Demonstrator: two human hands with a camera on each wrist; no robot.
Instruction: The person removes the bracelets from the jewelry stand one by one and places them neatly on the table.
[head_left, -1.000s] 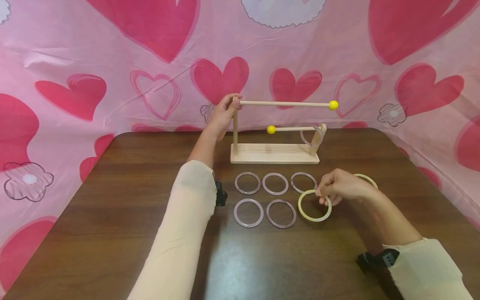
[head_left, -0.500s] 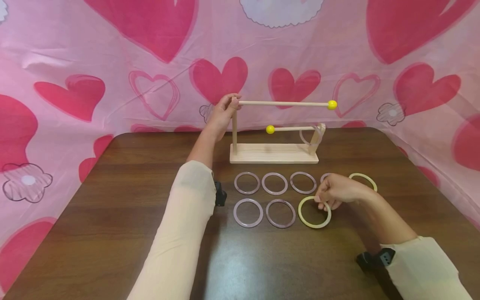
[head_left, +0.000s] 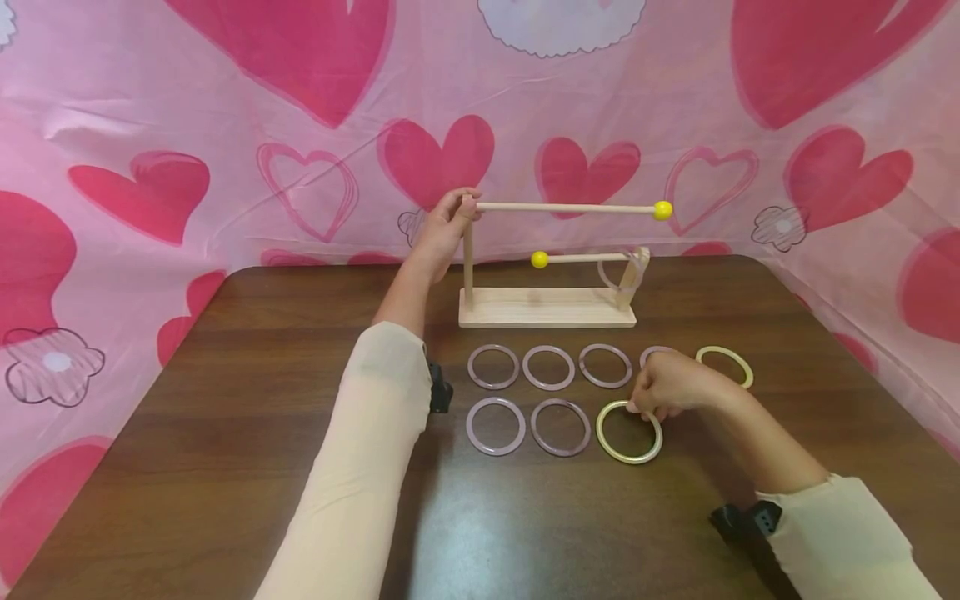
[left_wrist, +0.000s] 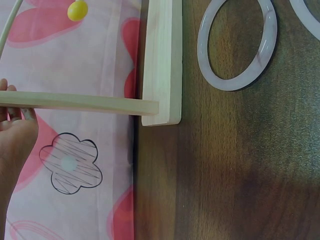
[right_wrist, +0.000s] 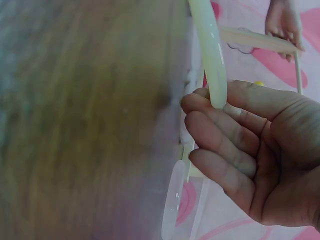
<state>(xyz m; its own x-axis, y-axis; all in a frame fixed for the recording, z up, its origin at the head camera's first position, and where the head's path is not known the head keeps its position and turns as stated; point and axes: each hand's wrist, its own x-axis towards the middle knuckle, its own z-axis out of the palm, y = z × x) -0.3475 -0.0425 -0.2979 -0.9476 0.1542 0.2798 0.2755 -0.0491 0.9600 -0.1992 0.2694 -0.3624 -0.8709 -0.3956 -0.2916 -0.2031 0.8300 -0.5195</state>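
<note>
In the head view my left hand [head_left: 444, 232] holds the top of the tall left post of a wooden display stand [head_left: 547, 310]. The stand has two horizontal rods tipped with yellow balls. A pale purple bangle [head_left: 602, 275] hangs on the lower rod, by the short right post. My right hand [head_left: 684, 383] pinches a pale yellow bangle [right_wrist: 212, 55] between thumb and fingers, low over the table at the right end of the front row. Beside it lies a purple bangle [head_left: 561, 453]. Another purple bangle [head_left: 651, 351] is partly hidden behind my right hand.
Several more purple bangles lie flat in two rows before the stand, among them the back-left bangle [head_left: 493, 388]. A second yellow bangle [head_left: 748, 373] lies at the right end of the back row. Behind the brown table [head_left: 225, 433] hangs a pink heart-print cloth [head_left: 322, 50].
My right hand has brought the yellow bangle down and slightly toward me, to the table beside the front purple bangles. My left hand stays on the post.
</note>
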